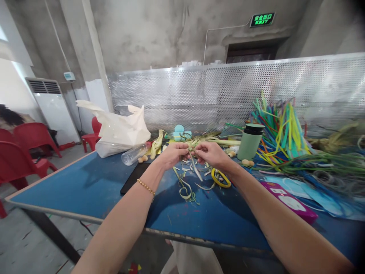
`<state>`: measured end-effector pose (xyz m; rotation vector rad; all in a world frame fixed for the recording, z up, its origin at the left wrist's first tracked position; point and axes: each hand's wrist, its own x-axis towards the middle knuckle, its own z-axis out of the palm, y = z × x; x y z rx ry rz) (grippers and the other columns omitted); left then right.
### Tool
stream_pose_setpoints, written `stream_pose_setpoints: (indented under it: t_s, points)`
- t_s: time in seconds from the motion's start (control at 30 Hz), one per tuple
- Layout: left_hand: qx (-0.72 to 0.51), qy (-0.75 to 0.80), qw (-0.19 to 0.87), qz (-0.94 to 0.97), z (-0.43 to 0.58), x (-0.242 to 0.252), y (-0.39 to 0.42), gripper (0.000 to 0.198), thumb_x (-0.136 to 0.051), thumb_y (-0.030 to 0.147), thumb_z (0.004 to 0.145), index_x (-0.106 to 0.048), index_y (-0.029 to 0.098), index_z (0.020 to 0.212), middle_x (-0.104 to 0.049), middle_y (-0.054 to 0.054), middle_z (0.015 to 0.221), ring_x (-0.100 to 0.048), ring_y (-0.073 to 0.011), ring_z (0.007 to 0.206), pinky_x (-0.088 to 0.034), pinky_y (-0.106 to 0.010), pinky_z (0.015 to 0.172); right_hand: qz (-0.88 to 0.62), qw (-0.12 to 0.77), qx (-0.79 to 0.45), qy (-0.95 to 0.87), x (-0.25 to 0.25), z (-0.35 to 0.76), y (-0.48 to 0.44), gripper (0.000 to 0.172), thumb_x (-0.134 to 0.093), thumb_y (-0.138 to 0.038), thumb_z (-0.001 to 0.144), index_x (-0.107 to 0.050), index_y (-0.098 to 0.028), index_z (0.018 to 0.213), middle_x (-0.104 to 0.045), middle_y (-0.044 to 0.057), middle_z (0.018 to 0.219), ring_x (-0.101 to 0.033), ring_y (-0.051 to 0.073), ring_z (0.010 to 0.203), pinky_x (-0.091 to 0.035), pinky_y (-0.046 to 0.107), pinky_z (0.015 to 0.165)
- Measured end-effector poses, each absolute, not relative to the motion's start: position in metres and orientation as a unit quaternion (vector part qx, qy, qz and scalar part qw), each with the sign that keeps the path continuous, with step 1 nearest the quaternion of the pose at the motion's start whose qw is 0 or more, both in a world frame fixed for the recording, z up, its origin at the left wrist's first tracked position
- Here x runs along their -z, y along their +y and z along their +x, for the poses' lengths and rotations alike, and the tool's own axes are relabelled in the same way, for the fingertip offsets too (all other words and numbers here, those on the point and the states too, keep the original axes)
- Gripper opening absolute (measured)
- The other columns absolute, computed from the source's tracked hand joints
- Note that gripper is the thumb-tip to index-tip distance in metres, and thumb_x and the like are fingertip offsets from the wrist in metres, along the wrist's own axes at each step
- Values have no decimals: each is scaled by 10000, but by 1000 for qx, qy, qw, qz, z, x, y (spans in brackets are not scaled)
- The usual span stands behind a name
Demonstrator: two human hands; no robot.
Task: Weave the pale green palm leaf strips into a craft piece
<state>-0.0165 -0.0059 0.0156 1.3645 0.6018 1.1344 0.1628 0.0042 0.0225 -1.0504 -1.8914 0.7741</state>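
Observation:
My left hand (174,155) and my right hand (210,153) meet over the blue table, fingers pinched together. Between the fingertips is a bundle of green plant-like strips (192,146), and a pale strip (197,172) hangs down from it. Its exact form is too small and blurred to make out. Below the hands lie scattered cut scraps and a curled pale-green strip (186,193). A yellow ring-shaped coil (221,178) rests by my right wrist. On my left wrist is a gold beaded bracelet (146,187).
On the blue table (57,194) are a white plastic bag (122,129), a clear bottle (132,155), a black tablet-like slab (134,178), a green tumbler (251,142), coloured strips (288,129) and a purple package (296,203). A perforated metal panel (182,91) stands behind. A person sits far left.

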Motion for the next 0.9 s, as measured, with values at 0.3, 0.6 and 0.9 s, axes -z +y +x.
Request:
stream_pose_setpoints:
  t_s: [0.3,0.6,0.9]
  points:
    - [-497,328,511,620,-5,-8,-4,136,-651,123,790,-523,134,746,-630,-31,607,-600,-111,557,-407,-220,562,-353,395,-210,-822,-23,166,8,150,-549,-250,789,-664,-168,739,-618,4,593,-548,122,551,-424,243,540]
    - [-518,443,197,705,-1,-11,-6,63,-648,161,756,-663,146,697,-628,-27,655,-516,-133,626,-360,-253,619,-407,441,-225,-767,-25,163,3,158,-615,-304,748,-660,-153,729,-616,16,535,-556,132,494,-443,249,505]
    - [-507,468,85,719,3,-11,-13,52,-624,163,771,-638,178,724,-637,-50,766,-540,-189,753,-368,-288,731,-385,444,-289,-756,-23,159,2,220,-663,-354,726,-651,-154,814,-610,2,524,-547,127,466,-445,243,477]
